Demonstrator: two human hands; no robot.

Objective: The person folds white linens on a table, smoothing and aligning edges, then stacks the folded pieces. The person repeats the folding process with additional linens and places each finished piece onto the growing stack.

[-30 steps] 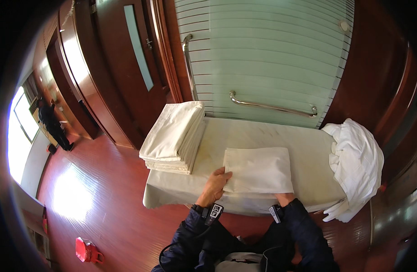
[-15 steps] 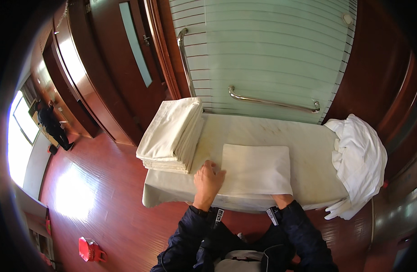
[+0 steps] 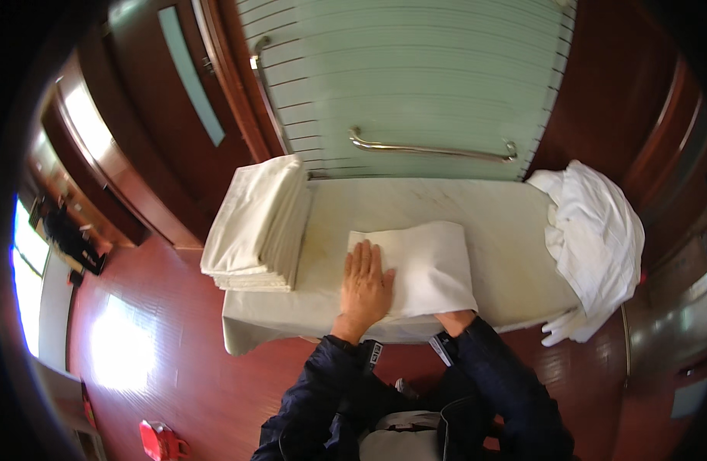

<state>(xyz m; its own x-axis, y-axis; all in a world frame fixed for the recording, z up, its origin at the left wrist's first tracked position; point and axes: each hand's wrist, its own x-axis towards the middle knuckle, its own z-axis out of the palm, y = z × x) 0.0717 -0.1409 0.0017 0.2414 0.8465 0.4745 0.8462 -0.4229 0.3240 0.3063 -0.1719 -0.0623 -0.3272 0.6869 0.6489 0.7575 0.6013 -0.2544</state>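
Note:
A folded white cloth [image 3: 430, 261] lies on the covered table in front of me. My left hand [image 3: 366, 284] rests flat on its left side, fingers stretched out and pointing away from me. Under the near right edge of the same cloth goes my right hand [image 3: 455, 320]; its fingers are hidden beneath the fabric. The cloth bulges a little toward its right side. To the left stands a tall stack of folded white cloths [image 3: 257, 223]. A loose heap of white cloth [image 3: 592, 238] hangs over the table's right end.
The table [image 3: 507, 269] has a pale, stained cover. Behind it is a frosted glass panel with a metal handle [image 3: 434, 147]. A red plastic stool [image 3: 160, 442] stands on the floor at lower left. Far left, a person in dark clothes [image 3: 71, 234] stands near a window.
My left hand has come down from beside the cloth to lie flat on it, its fingers now straight. The cloth's right part has bulged up. The view has shifted slightly.

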